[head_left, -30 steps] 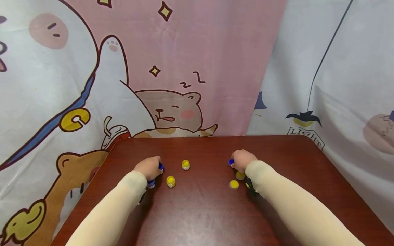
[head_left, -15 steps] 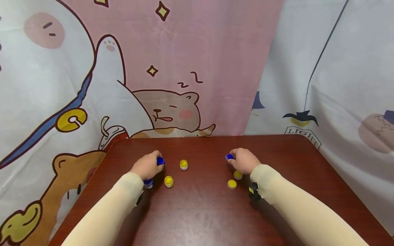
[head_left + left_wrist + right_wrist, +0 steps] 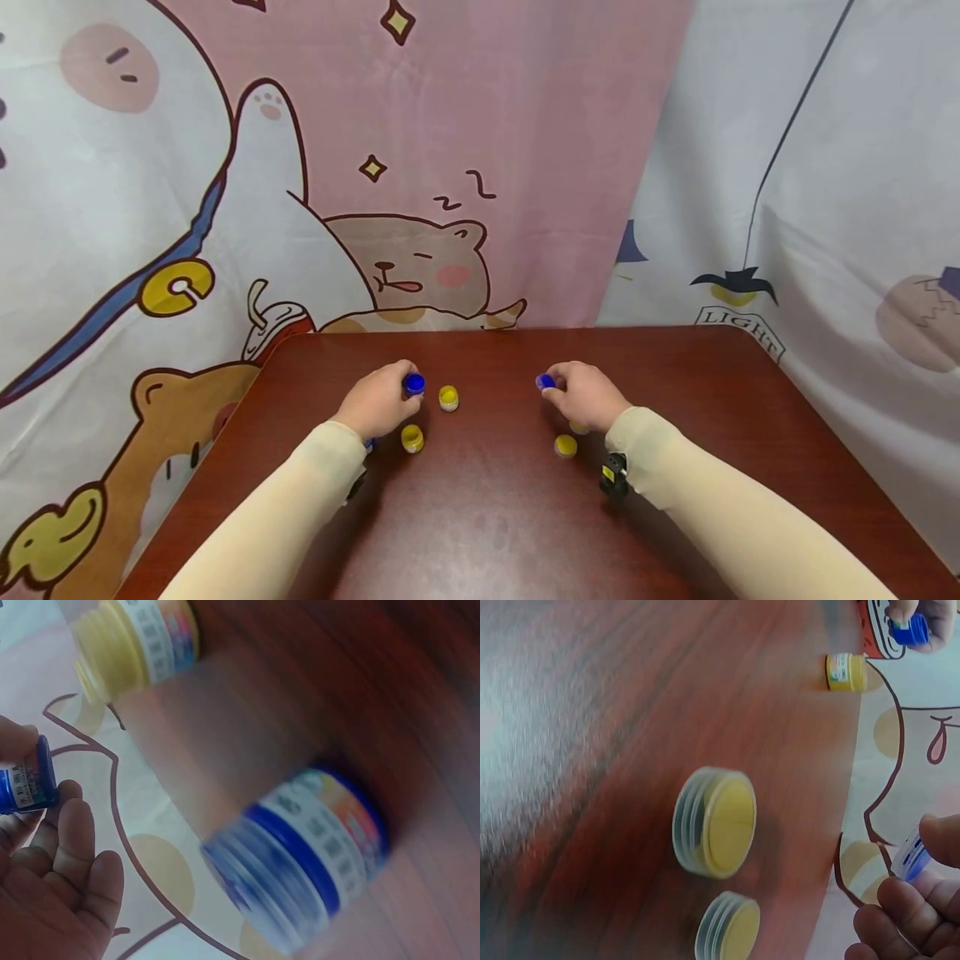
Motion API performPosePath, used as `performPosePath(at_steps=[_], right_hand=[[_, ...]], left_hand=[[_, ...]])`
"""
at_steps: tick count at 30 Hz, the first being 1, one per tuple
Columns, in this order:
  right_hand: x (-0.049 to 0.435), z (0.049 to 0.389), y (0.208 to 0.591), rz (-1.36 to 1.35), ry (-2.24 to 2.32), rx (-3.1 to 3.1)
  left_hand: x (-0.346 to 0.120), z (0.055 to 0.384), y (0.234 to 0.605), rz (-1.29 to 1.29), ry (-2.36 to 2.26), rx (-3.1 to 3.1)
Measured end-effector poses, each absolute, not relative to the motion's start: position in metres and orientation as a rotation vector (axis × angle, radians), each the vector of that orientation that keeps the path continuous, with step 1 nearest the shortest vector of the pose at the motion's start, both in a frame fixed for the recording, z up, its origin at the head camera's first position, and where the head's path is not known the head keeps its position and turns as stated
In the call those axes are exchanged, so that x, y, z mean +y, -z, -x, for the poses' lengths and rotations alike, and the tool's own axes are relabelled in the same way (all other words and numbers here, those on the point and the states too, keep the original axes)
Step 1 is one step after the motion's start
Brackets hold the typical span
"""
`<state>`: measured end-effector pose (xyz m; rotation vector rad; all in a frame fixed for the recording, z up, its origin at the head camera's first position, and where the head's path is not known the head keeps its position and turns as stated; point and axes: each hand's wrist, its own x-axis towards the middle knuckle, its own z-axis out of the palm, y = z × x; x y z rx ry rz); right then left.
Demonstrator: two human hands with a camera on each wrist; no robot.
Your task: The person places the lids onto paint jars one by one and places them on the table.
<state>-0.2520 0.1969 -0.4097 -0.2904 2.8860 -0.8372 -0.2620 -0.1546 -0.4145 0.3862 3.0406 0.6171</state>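
My left hand point(image 3: 377, 400) pinches a small open jar of blue paint point(image 3: 414, 384) between thumb and fingers, above the table's far left. A second blue jar point(image 3: 296, 859), uncapped with a threaded neck, stands by the left wrist and is mostly hidden by the hand in the head view. Across from it, my right hand point(image 3: 588, 395) holds a clear lid with blue inside point(image 3: 546, 382) by its edge, thumb against fingers. Two open yellow jars point(image 3: 448, 398) stand right of the left hand. Below the right hand lie two yellow-filled lids point(image 3: 566, 447), one partly covered by it.
The dark red-brown table point(image 3: 480, 517) reaches back to a cartoon-printed curtain point(image 3: 555, 167). A black wrist device point(image 3: 613, 475) shows under the right sleeve, and another is half hidden at the left cuff.
The left hand has lifted the blue jar and carried it right, toward the yellow jars. The right hand has raised the blue lid and brought it slightly left.
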Motion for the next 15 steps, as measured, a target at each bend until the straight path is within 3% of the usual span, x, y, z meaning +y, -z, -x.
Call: performPosePath(at_steps=[15], right_hand=[[0.177, 0.239, 0.411, 0.385, 0.879, 2.905]], left_hand=[[-0.127, 0.254, 0.413, -0.524, -0.623, 3.04]])
